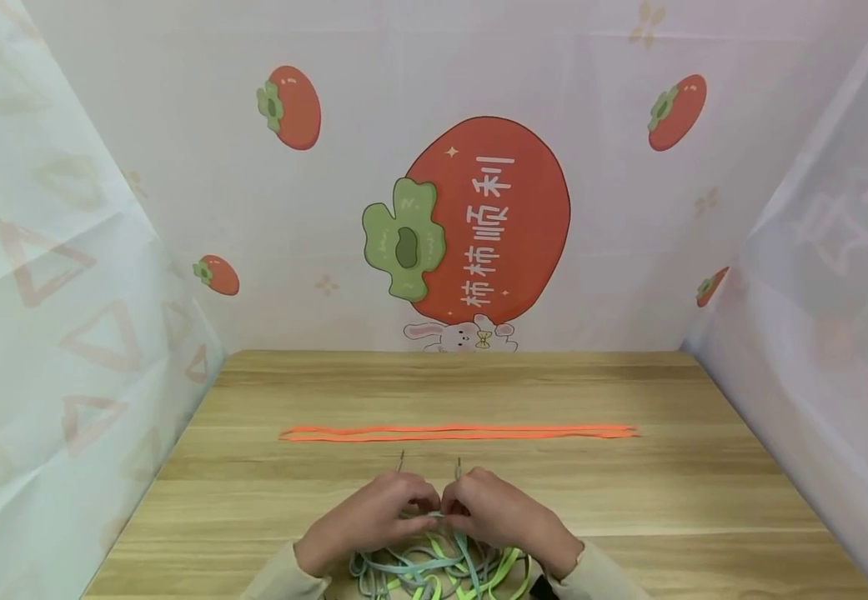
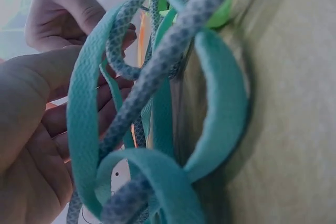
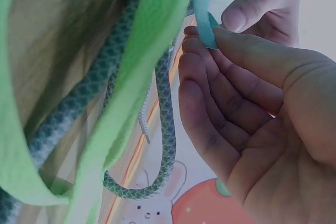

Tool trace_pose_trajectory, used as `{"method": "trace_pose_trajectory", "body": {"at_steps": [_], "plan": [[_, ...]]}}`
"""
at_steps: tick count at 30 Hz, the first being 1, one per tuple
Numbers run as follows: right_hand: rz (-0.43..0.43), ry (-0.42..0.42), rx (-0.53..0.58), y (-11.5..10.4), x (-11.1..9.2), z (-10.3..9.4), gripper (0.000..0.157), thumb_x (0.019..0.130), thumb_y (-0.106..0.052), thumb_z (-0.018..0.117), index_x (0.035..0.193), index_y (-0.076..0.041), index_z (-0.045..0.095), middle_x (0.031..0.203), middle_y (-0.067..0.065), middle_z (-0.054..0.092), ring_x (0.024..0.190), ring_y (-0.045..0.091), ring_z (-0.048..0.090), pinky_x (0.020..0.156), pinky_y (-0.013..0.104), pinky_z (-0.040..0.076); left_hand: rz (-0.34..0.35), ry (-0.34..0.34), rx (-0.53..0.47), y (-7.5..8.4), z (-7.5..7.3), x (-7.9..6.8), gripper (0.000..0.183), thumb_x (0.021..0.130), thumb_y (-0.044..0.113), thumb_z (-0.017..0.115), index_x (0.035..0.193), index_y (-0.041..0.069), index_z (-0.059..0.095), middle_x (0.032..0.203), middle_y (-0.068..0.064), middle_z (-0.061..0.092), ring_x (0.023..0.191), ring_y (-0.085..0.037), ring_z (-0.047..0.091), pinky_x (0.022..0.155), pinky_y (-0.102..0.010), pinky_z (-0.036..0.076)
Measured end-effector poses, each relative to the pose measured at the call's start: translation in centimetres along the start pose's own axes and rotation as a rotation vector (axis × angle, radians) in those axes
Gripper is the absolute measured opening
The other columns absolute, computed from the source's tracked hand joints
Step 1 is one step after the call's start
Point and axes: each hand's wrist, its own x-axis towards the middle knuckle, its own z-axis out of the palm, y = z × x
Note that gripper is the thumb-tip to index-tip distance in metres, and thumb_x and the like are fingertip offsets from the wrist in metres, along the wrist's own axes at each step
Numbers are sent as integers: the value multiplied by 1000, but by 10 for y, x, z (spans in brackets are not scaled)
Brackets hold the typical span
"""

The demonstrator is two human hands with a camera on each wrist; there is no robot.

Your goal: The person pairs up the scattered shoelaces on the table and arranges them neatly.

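Observation:
Near the table's front edge, my left hand (image 1: 384, 512) and right hand (image 1: 497, 508) almost meet, fingertips together. Between thumb and forefinger the right hand pinches a flat teal shoelace (image 3: 206, 27). My left thumb and fingers hold the same lace close beside it in the head view; the exact grip is partly hidden. Below the hands sits a tangle of teal, neon green (image 3: 142, 82) and round grey patterned shoelaces (image 2: 163, 61). Teal loops hang in front of my left palm in the left wrist view. Two grey lace tips (image 1: 401, 460) poke out beyond the hands.
A pair of orange shoelaces (image 1: 456, 434) lies stretched side by side across the wooden table (image 1: 591, 492), beyond the hands. White printed sheets (image 1: 606, 250) enclose the table at the back and on both sides.

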Motion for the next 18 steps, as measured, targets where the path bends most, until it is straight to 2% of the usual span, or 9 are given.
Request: {"method": "trace_pose_trajectory", "body": {"at_steps": [6, 12, 15, 18], "plan": [[-6, -13, 23, 0, -1, -6, 13, 95, -18, 62, 90, -18, 74, 75, -8, 69, 53, -8, 49, 54, 11, 44, -18, 30, -48, 1, 0, 1, 17, 97, 30, 59, 90, 23, 73, 85, 13, 72, 74, 6, 61, 66, -12, 49], [0, -25, 33, 10, -4, -16, 15, 95, -13, 61, 88, -18, 74, 74, -11, 66, 54, -6, 49, 54, 12, 45, -71, 8, -55, 1, -8, -1, 12, 95, 24, 62, 93, 20, 73, 87, 10, 73, 74, 5, 62, 65, -12, 49], [8, -21, 46, 16, -5, -21, 13, 94, -14, 62, 89, -17, 74, 77, -10, 68, 59, -6, 53, 57, 12, 47, -96, 18, -66, -4, -15, -3, 11, 94, 23, 62, 94, 19, 72, 86, 7, 73, 75, 4, 63, 67, -14, 51], [25, -16, 78, 22, -6, -27, 13, 94, -14, 62, 88, -16, 74, 75, -6, 67, 57, -4, 50, 55, 13, 45, -118, 26, -92, -10, -23, -6, 11, 95, 24, 62, 95, 19, 72, 87, 5, 73, 77, 1, 64, 69, -16, 52]]}}
